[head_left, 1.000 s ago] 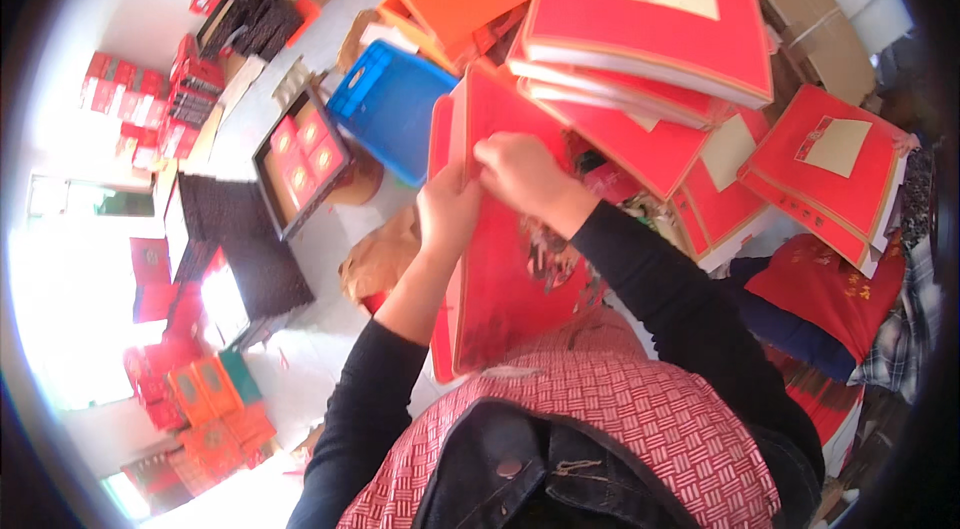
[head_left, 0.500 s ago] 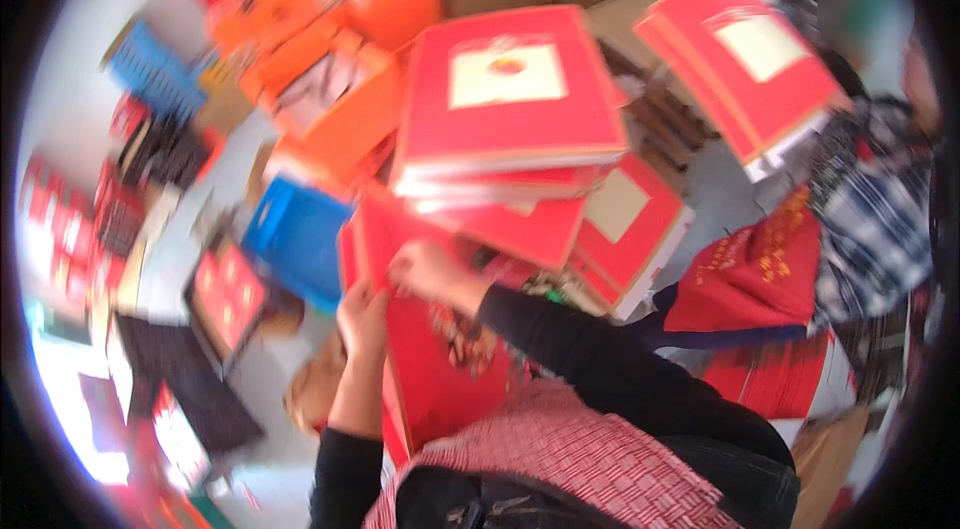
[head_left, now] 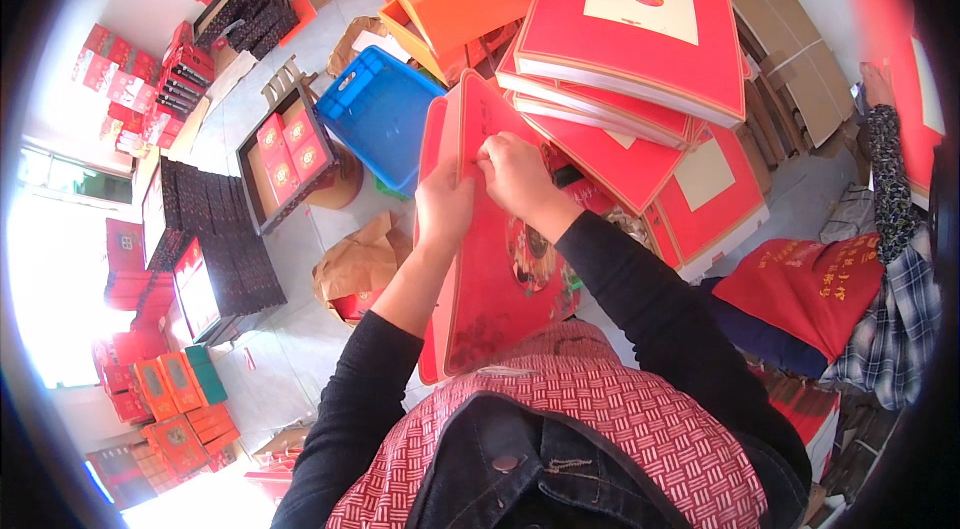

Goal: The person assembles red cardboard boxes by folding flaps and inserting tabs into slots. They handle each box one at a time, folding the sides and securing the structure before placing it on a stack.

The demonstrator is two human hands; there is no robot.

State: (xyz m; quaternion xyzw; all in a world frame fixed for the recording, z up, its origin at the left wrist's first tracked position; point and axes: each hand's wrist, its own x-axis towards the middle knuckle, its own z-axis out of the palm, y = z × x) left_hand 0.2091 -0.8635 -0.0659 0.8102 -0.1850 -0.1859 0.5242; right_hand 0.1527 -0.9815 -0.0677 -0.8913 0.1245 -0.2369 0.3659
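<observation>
Cluttered floor (head_left: 285, 344), red stack (head_left: 625, 39) handily close. Your left hand (head_left: 446, 204) grips the red bag (head_left: 478, 299), probably steadying it; your right hand (head_left: 520, 179) is pinched closed, can't tell on what.

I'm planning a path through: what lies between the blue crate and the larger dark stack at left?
In the head view, a dark-rimmed tray holding four red packs lies between them, with a brown rounded object at its right edge.

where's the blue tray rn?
Head view, upper left of centre: the blue tray is between the dark-rimmed box of red packs, to its left, and the red panel in the left hand and right hand, to its right.
</observation>
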